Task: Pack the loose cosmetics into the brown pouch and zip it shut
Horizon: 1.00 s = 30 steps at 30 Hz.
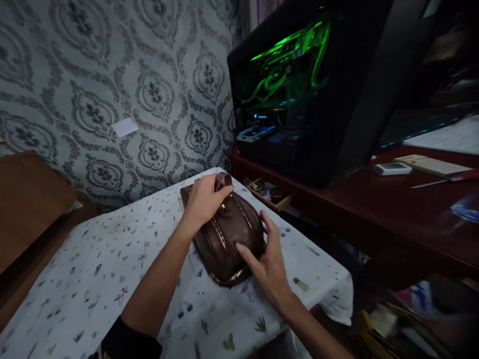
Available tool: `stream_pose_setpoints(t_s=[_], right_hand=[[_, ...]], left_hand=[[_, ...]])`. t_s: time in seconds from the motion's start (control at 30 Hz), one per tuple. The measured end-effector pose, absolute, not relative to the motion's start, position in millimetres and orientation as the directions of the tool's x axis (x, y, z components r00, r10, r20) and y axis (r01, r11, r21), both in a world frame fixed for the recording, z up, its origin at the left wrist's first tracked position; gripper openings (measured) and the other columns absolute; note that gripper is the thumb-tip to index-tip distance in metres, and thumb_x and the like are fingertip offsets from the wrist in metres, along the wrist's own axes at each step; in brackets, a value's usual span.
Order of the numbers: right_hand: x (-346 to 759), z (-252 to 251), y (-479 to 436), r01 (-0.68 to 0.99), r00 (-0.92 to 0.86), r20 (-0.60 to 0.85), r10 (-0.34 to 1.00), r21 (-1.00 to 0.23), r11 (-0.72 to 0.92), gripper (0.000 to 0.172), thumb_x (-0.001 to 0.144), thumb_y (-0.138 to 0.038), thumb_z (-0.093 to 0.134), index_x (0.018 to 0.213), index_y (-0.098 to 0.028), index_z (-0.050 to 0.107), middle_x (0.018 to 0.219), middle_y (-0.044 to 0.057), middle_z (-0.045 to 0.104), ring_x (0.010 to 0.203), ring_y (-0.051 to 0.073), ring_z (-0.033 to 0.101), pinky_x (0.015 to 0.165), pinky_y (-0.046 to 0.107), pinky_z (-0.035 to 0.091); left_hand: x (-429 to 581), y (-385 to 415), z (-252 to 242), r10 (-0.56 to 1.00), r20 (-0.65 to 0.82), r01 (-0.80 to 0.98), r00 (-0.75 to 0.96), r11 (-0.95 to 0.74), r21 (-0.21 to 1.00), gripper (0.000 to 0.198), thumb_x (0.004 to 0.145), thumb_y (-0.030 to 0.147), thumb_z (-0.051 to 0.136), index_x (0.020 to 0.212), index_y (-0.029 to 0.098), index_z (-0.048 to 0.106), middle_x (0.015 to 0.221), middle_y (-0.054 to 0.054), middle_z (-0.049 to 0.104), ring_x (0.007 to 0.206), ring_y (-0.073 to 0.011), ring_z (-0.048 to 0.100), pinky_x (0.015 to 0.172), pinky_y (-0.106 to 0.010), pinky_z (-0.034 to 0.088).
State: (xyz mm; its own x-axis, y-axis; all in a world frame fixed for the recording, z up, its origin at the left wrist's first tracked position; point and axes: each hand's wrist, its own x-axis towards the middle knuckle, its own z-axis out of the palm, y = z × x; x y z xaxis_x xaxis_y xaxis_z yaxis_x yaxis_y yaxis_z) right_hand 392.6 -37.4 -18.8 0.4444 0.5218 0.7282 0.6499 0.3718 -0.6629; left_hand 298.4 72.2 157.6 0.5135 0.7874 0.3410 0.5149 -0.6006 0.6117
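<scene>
A dark brown leather bag (239,219) with gold zips and a short loop handle (223,180) lies on a cloth-covered table. My left hand (204,199) rests over its far left part, the thumb stretched to the base of the handle; the other fingers are mostly hidden. With my right hand (271,259) I grip the near right end, thumb on top and fingers round the right side. A zip (220,234) runs along the top panel, and another curves round the near lower edge.
The white patterned tablecloth (123,249) hangs over the table's right corner. To the right stands a reddish desk (396,199) with a green-lit computer case (284,99). A small open drawer (273,197) juts out beside the table. At left is a brown wooden panel (30,199).
</scene>
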Motion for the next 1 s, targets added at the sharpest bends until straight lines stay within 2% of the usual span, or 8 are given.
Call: stream_pose_setpoints(t_s=[0.07,0.17,0.4,0.8,1.0], right_hand=[[393,-24,-34,0.567,0.474,0.647,0.597,-0.743,0.356,0.079,0.096,-0.048,0.062,0.161,-0.025,0.024,0.157,0.017,0.040,0.143,0.034,0.045,0.115,0.059,0.044],[394,-29,-30,0.499,0.483,0.598,0.640,-0.789,0.360,0.082,0.094,-0.054,0.064,0.160,-0.023,0.026,0.157,0.017,0.040,0.144,0.034,0.044,0.116,0.058,0.044],[396,-29,-29,0.493,0.476,0.604,0.640,-0.785,0.375,0.080,0.093,-0.053,0.064,0.158,-0.023,0.028,0.155,0.017,0.042,0.143,0.034,0.045,0.115,0.059,0.045],[398,-23,-33,0.411,0.480,0.567,0.669,-0.820,0.399,0.082,0.090,-0.055,0.069,0.156,-0.022,0.033,0.153,0.016,0.047,0.142,0.033,0.048,0.118,0.057,0.042],[404,-17,-40,0.306,0.402,0.537,0.741,-0.842,0.444,0.072,0.097,-0.048,0.064,0.157,-0.026,0.031,0.157,0.013,0.045,0.145,0.028,0.046,0.122,0.052,0.041]], left_hand=[[299,71,156,0.800,0.363,0.501,0.479,-0.588,0.635,0.021,0.083,0.023,0.068,0.067,0.020,0.055,0.065,0.004,0.057,0.066,-0.0150,0.050,0.064,-0.027,0.037],[299,70,153,0.797,0.390,0.450,0.461,-0.588,0.672,0.020,0.083,0.021,0.068,0.066,0.019,0.056,0.065,0.003,0.058,0.066,-0.0147,0.052,0.065,-0.027,0.036],[298,71,146,0.766,0.431,0.366,0.476,-0.619,0.695,0.017,0.081,0.022,0.067,0.067,0.019,0.060,0.065,0.003,0.061,0.066,-0.0149,0.056,0.065,-0.027,0.040],[295,63,142,0.755,0.402,0.333,0.519,-0.612,0.718,0.019,0.080,0.033,0.067,0.070,0.018,0.060,0.068,0.002,0.061,0.067,-0.0139,0.055,0.066,-0.026,0.040],[294,68,140,0.755,0.383,0.272,0.532,-0.581,0.767,0.023,0.081,0.035,0.068,0.068,0.018,0.059,0.064,0.003,0.058,0.063,-0.0127,0.050,0.061,-0.026,0.038]])
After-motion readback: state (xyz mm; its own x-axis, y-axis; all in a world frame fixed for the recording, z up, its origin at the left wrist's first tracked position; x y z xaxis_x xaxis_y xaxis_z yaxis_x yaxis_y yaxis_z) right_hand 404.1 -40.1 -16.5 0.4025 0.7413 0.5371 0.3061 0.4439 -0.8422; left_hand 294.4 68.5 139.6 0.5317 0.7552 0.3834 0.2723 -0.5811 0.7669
